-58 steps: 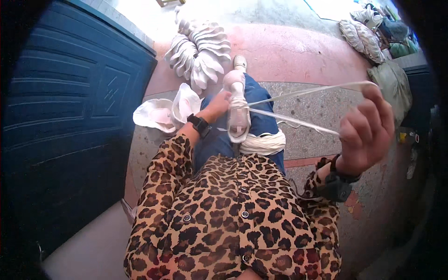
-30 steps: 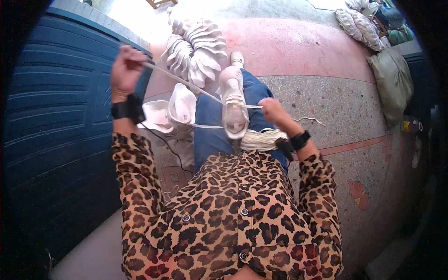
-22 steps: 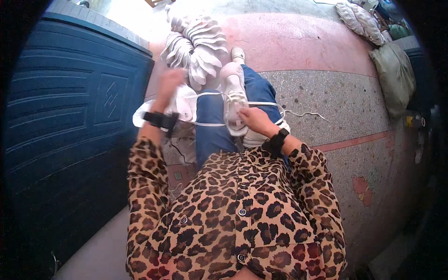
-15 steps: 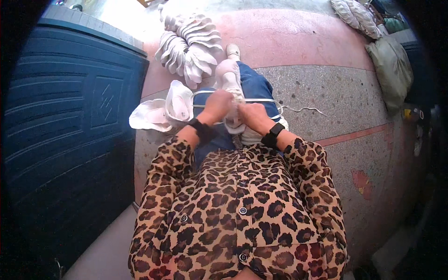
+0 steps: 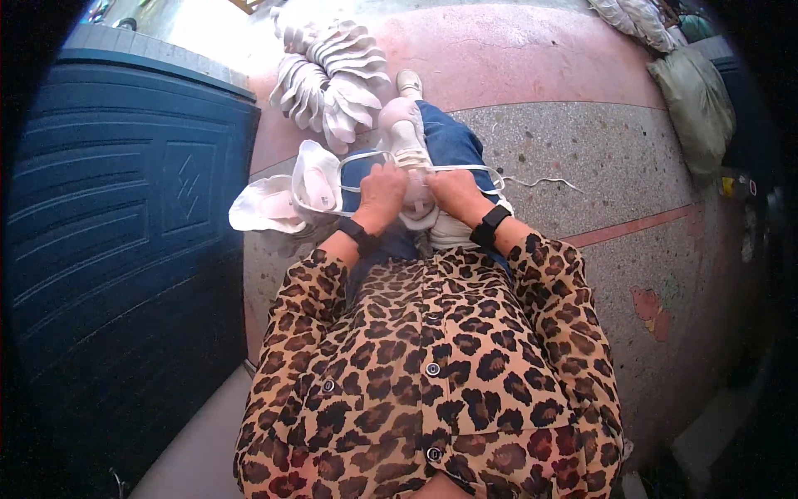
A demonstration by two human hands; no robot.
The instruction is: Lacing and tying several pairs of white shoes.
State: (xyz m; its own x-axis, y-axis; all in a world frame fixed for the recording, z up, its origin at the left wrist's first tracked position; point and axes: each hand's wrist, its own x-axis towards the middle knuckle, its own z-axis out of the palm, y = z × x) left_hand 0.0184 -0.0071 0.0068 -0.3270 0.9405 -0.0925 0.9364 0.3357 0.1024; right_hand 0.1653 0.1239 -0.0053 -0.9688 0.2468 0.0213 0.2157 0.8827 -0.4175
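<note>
A white shoe upper [image 5: 402, 131] lies lengthwise over my blue-trousered legs, with lacing across its middle. My left hand [image 5: 383, 195] is closed at the upper's left edge, pinching the white shoelace [image 5: 465, 168], which loops out to the left above it. Opposite, my right hand [image 5: 454, 195] is closed at the right edge, by the lace's other length; its fingertips are partly hidden against the upper. That length loops round to the right and trails onto the floor. Two more white uppers [image 5: 314, 190] with pinkish insides rest close to my left hand.
A fanned stack of white shoe pieces [image 5: 332, 79] sits on the floor ahead. A blue panelled door [image 5: 141, 200] stands along the left. To the right are a grey-green sack [image 5: 694, 108], a white bundle [image 5: 636, 23] behind it, and a yellow-and-black item [image 5: 736, 186].
My hands have drawn apart from over the upper to its two sides, so its lacing now shows. The lace loop at the left has risen higher.
</note>
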